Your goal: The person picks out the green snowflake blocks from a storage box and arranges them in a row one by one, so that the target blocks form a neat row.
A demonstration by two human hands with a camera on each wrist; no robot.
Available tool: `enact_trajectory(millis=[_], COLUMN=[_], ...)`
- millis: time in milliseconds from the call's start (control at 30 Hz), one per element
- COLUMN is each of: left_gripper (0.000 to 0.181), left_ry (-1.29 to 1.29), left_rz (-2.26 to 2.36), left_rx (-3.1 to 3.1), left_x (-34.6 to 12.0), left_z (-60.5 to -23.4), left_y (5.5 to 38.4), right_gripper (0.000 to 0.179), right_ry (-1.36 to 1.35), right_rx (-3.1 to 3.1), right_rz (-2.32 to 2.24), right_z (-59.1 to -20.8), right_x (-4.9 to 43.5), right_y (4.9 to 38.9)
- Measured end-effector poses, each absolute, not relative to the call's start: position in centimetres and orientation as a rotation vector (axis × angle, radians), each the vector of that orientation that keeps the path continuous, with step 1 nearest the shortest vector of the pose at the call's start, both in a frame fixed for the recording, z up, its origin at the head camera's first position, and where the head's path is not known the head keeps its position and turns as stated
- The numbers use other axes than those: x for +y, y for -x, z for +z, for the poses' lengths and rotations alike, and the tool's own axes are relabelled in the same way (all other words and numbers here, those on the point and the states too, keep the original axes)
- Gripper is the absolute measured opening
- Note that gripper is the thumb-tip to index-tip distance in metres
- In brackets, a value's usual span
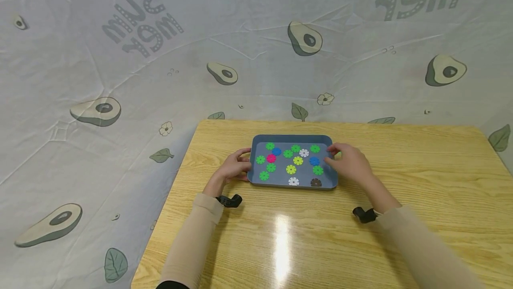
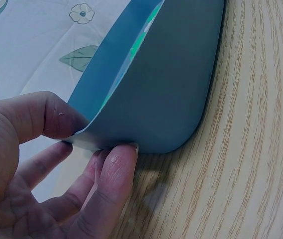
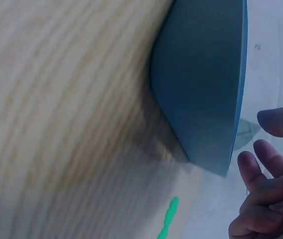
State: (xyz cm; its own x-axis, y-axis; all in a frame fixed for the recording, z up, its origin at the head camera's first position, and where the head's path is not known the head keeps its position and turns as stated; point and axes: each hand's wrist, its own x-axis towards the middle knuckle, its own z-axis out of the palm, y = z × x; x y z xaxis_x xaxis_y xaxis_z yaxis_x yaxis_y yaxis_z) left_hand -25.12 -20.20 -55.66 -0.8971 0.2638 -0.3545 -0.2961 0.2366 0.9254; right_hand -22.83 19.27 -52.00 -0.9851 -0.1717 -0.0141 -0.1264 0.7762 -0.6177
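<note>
A shallow grey-blue tray (image 1: pixel 292 139) sits on the table with several notched plastic discs lying flat in it: green (image 1: pixel 260 159), yellow (image 1: pixel 291 169), blue (image 1: pixel 314 161), white (image 1: pixel 294 181), pink (image 1: pixel 271 158) and dark brown (image 1: pixel 315 182). My left hand (image 1: pixel 236 166) grips the tray's left end; the left wrist view shows its thumb (image 2: pixel 64 119) on the rim and fingers against the underside. My right hand (image 1: pixel 350 162) hovers at the right end with loosely bent fingers (image 3: pixel 253 169), apart from the tray wall (image 3: pixel 201 84) and holding nothing.
A green disc (image 3: pixel 168 219) is outside the tray, on the table by its right end. The wooden table (image 1: pixel 421 182) extends right and toward me. Behind and left hangs a pale cloth (image 1: pixel 256 35) printed with avocados. Each wrist wears a black camera (image 1: pixel 230 201).
</note>
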Motion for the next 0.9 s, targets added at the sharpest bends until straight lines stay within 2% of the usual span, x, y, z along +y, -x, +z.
enact_trajectory(millis=[233,900], left_gripper=[0.069,0.071], left_ry=[0.026,0.026], left_rz=[1.706,1.716], left_rx=[2.075,2.073], left_x=[-20.2,-20.2], left_z=[-55.8,-55.8], left_y=[25.2,25.1], right_gripper=[0.04,0.037], right_ry=[0.345,0.255], right_rx=[2.897,2.904], right_rz=[-0.879,-0.555], right_z=[-52.9,-53.3], right_x=[18.1,15.9], right_y=[22.1,22.2])
